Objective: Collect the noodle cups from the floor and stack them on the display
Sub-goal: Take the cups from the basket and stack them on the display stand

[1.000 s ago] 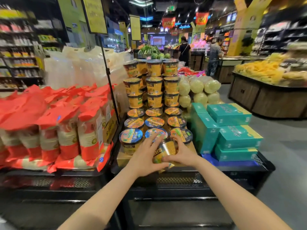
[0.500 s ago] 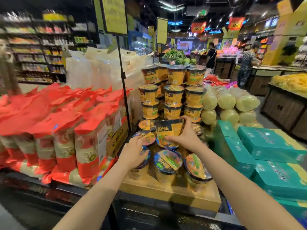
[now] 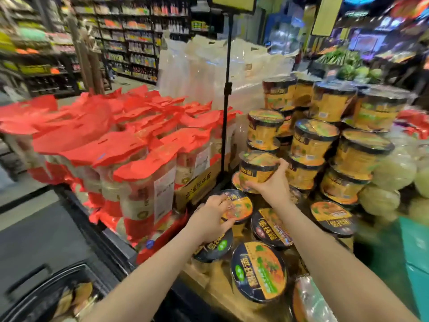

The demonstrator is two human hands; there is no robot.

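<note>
From the head camera, the right hand point(image 3: 271, 187) is curled around a yellow noodle cup point(image 3: 256, 168) and holds it up in the air, a little past the middle of the picture toward three o'clock. The cup stands straight, with its shiny lid on top. It is just beside the tall stack of noodle cups point(image 3: 325, 135), which rises toward one and two o'clock. The left hand point(image 3: 210, 220) sits near the middle, toward six o'clock from the held cup. Its fingers bend over the lid of a lower cup point(image 3: 238, 209) and touch its edge; the picture is too blurry to tell if it really grips. More cups with dark lids point(image 3: 258, 273) lie in the front rows toward five o'clock on a wooden stand point(image 3: 209, 277). At nine o'clock there is a big pile of red packets point(image 3: 111, 145). A thin black sign pole point(image 3: 226, 108) stands up at twelve o'clock, between the red packets and the cups. Pale round cabbages point(image 3: 394, 170) sit at three o'clock, next to the stack.
</note>
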